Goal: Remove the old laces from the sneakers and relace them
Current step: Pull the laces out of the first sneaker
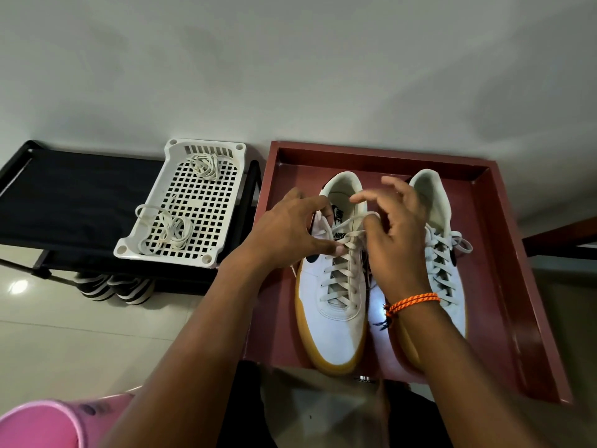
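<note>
Two white sneakers with gum soles stand side by side in a dark red tray (517, 286), toes toward me. The left sneaker (332, 305) is laced up to its top eyelets. My left hand (290, 231) pinches the lace (350, 226) at the sneaker's left top. My right hand (397, 234) holds the other lace end over the tongue, fingers partly spread. The right sneaker (449, 253) is laced with a tied bow and is partly hidden by my right arm. Two bundles of loose white laces (171, 231) lie in a white perforated basket (193, 202).
The basket sits on a black fabric shoe rack (71, 195) to the left of the tray. Striped slippers (113, 286) rest on the tiled floor beneath it. A pink plastic object (42, 425) is at the bottom left. A grey wall stands behind.
</note>
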The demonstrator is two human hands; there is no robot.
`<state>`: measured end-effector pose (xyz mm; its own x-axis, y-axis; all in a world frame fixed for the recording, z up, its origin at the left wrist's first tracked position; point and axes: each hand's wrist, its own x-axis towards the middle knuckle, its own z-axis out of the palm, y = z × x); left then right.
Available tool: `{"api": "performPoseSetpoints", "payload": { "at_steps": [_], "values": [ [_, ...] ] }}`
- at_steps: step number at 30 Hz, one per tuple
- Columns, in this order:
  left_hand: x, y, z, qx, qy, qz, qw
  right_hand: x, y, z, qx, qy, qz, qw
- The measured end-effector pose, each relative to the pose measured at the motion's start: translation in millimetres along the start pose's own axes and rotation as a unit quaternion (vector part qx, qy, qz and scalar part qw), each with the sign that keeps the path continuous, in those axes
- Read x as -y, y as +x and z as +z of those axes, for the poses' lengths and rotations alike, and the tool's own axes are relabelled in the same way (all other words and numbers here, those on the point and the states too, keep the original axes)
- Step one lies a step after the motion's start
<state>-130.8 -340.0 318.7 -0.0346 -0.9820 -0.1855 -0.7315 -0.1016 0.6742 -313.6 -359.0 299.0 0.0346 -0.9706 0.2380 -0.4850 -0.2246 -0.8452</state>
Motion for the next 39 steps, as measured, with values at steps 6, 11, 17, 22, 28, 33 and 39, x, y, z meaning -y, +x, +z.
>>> {"api": "performPoseSetpoints", "payload": {
  "at_steps": [6,11,17,22,28,33,39],
  "values": [
    [3.6,1.5,1.5,-0.005,-0.009,0.005,1.0,-1.7,-13.6,12.3,0.101,-0.161,-0.04,0.981],
    [4.7,1.7,1.6,-0.004,-0.019,0.01,1.0,-7.6,-11.3,13.7,0.109,-0.123,-0.029,0.986],
    [1.8,0.1,-1.0,0.005,-0.014,-0.002,1.0,0.5,4.7,5.4,0.027,0.129,0.09,0.987],
    [1.9,1.0,-0.6,0.004,-0.009,-0.002,1.0,-1.3,2.1,1.0,0.002,0.024,-0.001,1.0],
    [4.9,0.4,0.8,-0.007,-0.021,0.01,1.0,-8.1,-12.1,18.2,0.104,-0.119,-0.04,0.987],
    [3.5,0.5,-0.7,0.003,-0.023,0.002,1.0,-2.8,-4.0,12.7,0.061,0.02,0.012,0.998],
    [2.2,-0.6,-2.9,0.008,-0.026,-0.009,1.0,5.9,8.2,0.9,-0.014,0.292,0.128,0.948]
  ]
}}
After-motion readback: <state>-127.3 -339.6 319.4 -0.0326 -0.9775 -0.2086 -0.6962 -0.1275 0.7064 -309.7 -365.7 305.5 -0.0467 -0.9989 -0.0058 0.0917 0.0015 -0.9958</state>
